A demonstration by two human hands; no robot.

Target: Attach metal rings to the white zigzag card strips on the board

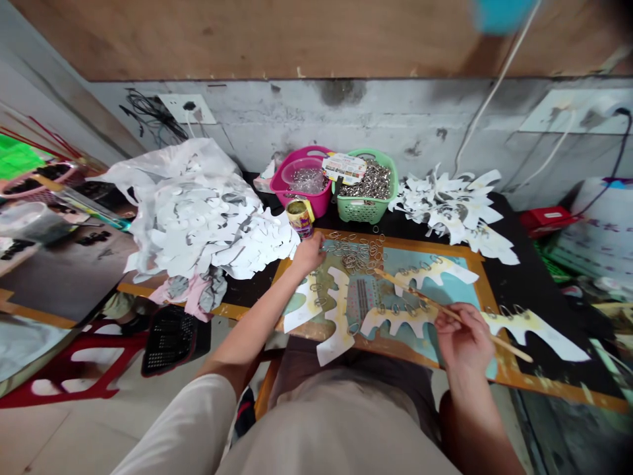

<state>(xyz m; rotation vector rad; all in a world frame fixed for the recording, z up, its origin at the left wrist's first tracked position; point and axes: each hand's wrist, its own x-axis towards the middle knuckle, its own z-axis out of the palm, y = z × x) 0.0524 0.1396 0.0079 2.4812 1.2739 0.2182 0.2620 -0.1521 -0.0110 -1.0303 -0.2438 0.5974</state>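
Grey, scuffed wall (257, 115) backs your table (524, 277), where a pink basket (324, 203) and a green basket (361, 211) sit side by side. Your right hand (465, 336) grips a stick (509, 347), its far tip by the loose rings (353, 257). Your left hand (310, 254) is at that pile's left edge, just below the can (299, 218); whether it pinches anything, you can't tell from here. Five white strips (333, 346) lie before you, yellow-stained; rings line most, though the second from the left looks nearly bare of them. Much seems left: the large left pile (198, 224) looks plain white, while the smaller right pile (455, 211) shows yellow stains, so probably further along.
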